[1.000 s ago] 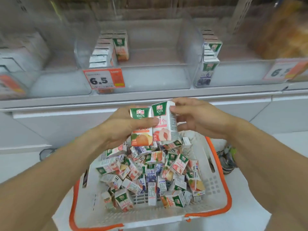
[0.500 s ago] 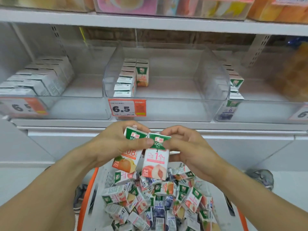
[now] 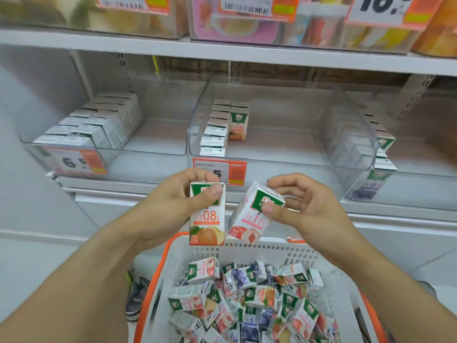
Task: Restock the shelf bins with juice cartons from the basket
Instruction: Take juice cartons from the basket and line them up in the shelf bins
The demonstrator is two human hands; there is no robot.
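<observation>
Cartons have parted since a moment ago: left hand (image 3: pixel 170 209) pinches the upright apple carton (image 3: pixel 207 219), right hand (image 3: pixel 304 211) pinches the tilted peach carton (image 3: pixel 252 219), both raised from the basket (image 3: pixel 247 248) toward the twelve-o'clock bin (image 3: pixel 356 144), ready for sorting.

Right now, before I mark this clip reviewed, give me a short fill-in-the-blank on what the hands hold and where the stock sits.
1. The left hand holds the orange-picture carton ____, not tilted.
2. The right hand pinches the ____-picture carton, which is tilted.
3. The loose cartons lie in a white basket with an ____ rim.
4. The middle bin bears a price tag on its ____ wall.

Missing words: upright; peach; orange; front
</observation>
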